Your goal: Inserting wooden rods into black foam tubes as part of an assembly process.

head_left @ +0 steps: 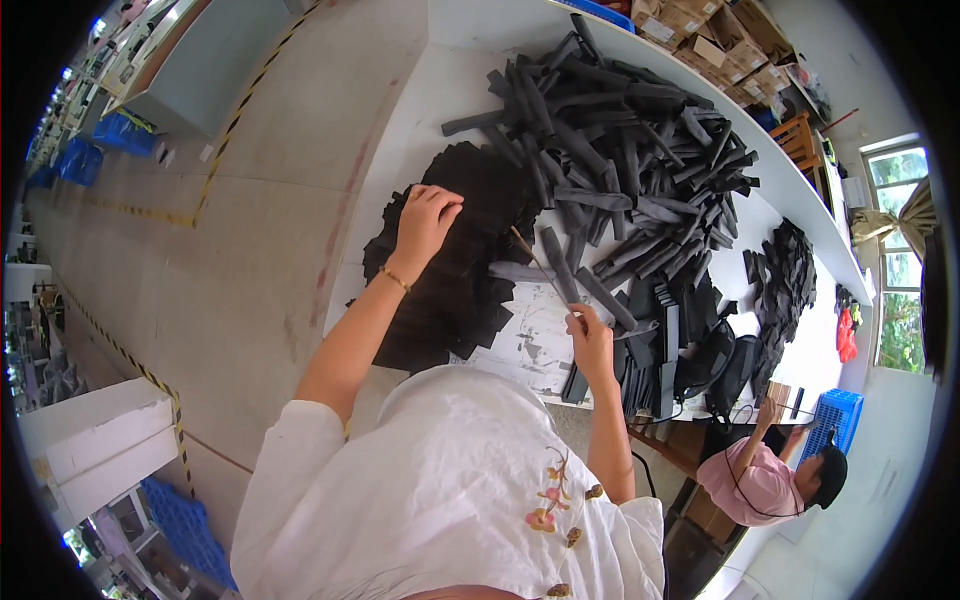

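a person in a white top (pixel 450 470) stands at a white desk (pixel 520 345), both bare hands out over the work. the right hand (pixel 592 340) grips a thin rod (pixel 541 262) near its lower end, fingers closed around it; the rod slants up and to the left, its far tip near the right edge of a broad pile of black flat pieces (pixel 440 290). the left hand (pixel 430 212), a bracelet (pixel 395 279) at its wrist, is over that same pile with fingers bent inward; whether it pinches anything, or touches the pieces below, cannot be told from this angle. a grey tube (pixel 515 272) lies on its side just beside the pile, the rod passing across the view of it. beyond the right hand, a large tangled heap of dark grey tubes (pixel 610 130) covers the back of the desk, while stacked dark strips (pixel 645 370) stand close by on the right. farther right, a second black pile (pixel 785 280) spreads over the white surface. at far right, a co-worker (pixel 755 480) in a pink top and black cap (pixel 828 475) sits near a blue crate (pixel 835 415), with cardboard boxes (pixel 720 50) stacked behind the desk
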Demonstrator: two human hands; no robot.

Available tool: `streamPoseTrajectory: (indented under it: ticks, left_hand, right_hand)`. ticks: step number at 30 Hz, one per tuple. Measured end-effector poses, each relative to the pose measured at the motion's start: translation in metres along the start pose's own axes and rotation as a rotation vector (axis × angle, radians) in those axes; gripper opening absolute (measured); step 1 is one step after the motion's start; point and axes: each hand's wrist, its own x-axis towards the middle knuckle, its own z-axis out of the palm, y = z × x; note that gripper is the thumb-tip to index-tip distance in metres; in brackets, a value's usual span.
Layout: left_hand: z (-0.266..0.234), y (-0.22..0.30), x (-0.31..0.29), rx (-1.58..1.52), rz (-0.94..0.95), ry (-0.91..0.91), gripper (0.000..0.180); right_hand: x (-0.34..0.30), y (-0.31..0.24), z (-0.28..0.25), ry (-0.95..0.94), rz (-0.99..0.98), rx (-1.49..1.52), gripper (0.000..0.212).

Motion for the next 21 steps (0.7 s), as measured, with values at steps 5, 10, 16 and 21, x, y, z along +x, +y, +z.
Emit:
streamPoseTrajectory:
  ticks: [5, 10, 16, 21]
  left_hand:
    - [0.03, -0.019, 0.038, 0.005, 0.053, -0.16, 0.007]
    - [0.063, -0.037, 0.054, 0.046, 0.142, -0.518, 0.011]
    - [0.087, -0.046, 0.059, 0.103, 0.331, -0.811, 0.019]
    - [0.086, -0.049, 0.064, 0.073, 0.35, -0.836, 0.018]
  right_hand:
    - [0.016, 0.001, -0.014, 0.087, -0.052, 0.038, 0.021]
    - [0.036, 0.006, -0.034, 0.157, -0.03, 0.106, 0.021]
    - [0.05, 0.011, -0.029, 0.12, 0.026, 0.131, 0.02]
    - [0.06, 0.01, -0.022, 0.014, 0.073, 0.101, 0.023]
